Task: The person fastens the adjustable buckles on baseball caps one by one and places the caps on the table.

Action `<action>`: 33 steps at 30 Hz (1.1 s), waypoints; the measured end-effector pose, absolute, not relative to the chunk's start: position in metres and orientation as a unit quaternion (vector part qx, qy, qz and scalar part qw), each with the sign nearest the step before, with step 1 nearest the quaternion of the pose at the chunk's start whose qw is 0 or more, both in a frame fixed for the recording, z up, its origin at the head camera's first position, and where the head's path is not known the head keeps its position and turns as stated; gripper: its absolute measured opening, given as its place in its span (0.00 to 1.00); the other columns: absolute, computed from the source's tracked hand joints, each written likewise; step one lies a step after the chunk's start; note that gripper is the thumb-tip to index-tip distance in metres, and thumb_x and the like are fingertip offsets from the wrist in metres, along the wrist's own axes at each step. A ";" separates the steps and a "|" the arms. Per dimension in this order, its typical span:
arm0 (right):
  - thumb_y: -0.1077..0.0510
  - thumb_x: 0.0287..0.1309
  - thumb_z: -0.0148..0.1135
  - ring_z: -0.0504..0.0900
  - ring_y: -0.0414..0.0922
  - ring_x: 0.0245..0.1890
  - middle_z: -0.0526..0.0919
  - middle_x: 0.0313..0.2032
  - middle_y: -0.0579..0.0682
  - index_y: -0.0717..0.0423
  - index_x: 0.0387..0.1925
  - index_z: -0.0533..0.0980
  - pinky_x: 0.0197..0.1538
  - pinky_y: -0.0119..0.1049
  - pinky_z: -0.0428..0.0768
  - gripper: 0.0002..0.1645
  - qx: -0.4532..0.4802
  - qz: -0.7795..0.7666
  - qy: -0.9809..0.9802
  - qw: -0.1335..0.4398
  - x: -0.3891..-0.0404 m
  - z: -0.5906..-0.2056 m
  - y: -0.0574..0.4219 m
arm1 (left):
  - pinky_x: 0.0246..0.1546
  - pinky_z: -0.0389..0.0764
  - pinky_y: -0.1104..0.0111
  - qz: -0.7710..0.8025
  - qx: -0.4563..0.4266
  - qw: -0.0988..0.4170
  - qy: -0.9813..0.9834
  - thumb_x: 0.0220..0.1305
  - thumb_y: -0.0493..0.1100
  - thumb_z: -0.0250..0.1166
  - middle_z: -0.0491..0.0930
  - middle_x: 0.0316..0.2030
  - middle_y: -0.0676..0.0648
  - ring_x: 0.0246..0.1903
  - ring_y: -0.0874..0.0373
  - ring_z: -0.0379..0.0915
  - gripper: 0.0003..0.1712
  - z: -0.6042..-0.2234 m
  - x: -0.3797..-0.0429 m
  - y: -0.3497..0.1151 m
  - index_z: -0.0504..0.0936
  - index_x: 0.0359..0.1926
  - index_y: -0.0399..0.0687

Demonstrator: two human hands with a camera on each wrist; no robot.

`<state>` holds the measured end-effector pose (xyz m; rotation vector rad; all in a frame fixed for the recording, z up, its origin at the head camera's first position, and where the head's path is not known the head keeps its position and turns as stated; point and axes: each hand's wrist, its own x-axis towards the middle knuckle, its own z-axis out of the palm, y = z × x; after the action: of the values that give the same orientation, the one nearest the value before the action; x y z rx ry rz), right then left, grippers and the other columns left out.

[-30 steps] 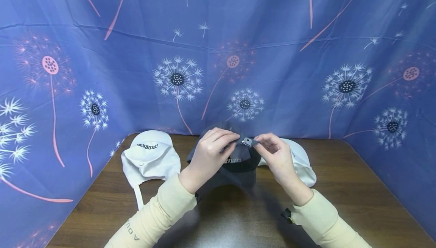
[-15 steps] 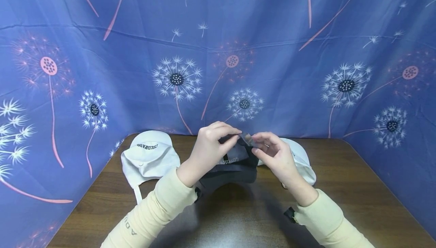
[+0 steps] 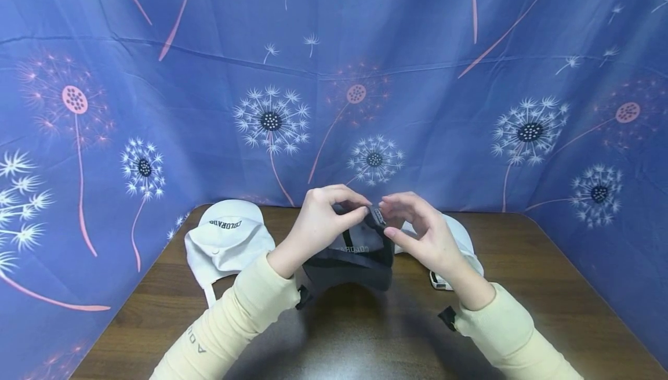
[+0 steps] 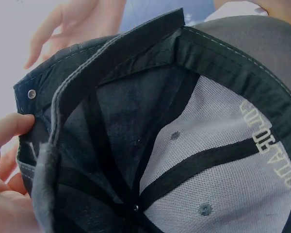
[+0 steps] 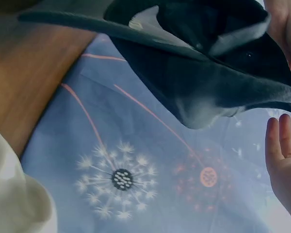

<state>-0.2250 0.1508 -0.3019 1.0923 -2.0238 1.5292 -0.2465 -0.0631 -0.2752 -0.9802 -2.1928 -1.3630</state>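
A dark cap [image 3: 349, 270] with a mesh front and "COLORADO" lettering is held up over the table, its inside showing in the left wrist view. My left hand [image 3: 331, 217] pinches the cap's back edge near a small metal buckle [image 3: 378, 216] in the head view. In the left wrist view, the left thumb [image 4: 17, 125] presses that edge below a round metal eyelet [image 4: 32, 94]. A loose strap [image 4: 70, 82] arches across the opening. My right hand [image 3: 423, 232] is beside the buckle, thumb and fingers spread. The right wrist view shows its fingers [image 5: 285, 138] straight, just off the cap [image 5: 194, 92].
A white "COLORADO" cap [image 3: 229, 246] lies on the wooden table [image 3: 548, 287] at left, its strap hanging forward. Another white cap [image 3: 459, 241] lies at right, partly behind the right hand, with a buckle [image 3: 440, 281]. A blue dandelion-print cloth [image 3: 433, 107] surrounds the back and sides.
My right fingers have let go of the strap by the buckle and spread. The buckle end has turned edge-on toward the left hand, which keeps its pinch, and the cap's brim has tipped lower.
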 end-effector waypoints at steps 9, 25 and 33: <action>0.76 0.47 0.65 0.80 0.42 0.41 0.79 0.44 0.52 0.62 0.48 0.77 0.43 0.35 0.80 0.24 0.409 0.493 -0.740 0.205 -0.227 -0.293 0.151 | 0.30 0.79 0.71 -0.511 -0.339 0.162 -0.773 0.55 0.39 0.68 0.82 0.28 0.58 0.29 0.67 0.76 0.05 -0.277 -0.248 -0.064 0.87 0.33 0.52; 0.65 0.42 0.75 0.79 0.37 0.31 0.82 0.38 0.45 0.52 0.39 0.82 0.39 0.24 0.77 0.18 0.325 0.419 -0.784 0.322 -0.220 -0.300 0.136 | 0.27 0.78 0.70 -0.515 -0.304 0.197 -0.777 0.53 0.37 0.69 0.83 0.24 0.57 0.25 0.68 0.74 0.03 -0.279 -0.243 -0.056 0.87 0.29 0.49; 0.64 0.43 0.74 0.80 0.39 0.27 0.83 0.35 0.44 0.52 0.35 0.82 0.35 0.23 0.76 0.14 0.318 0.420 -0.780 0.338 -0.222 -0.304 0.132 | 0.29 0.79 0.72 -0.523 -0.293 0.190 -0.778 0.53 0.37 0.68 0.84 0.25 0.55 0.26 0.67 0.76 0.03 -0.281 -0.243 -0.054 0.87 0.28 0.49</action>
<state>-0.2218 0.1322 -0.3036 0.8281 -2.0327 1.0955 -0.2428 -0.0543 -0.2808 -0.8233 -2.1861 -1.4702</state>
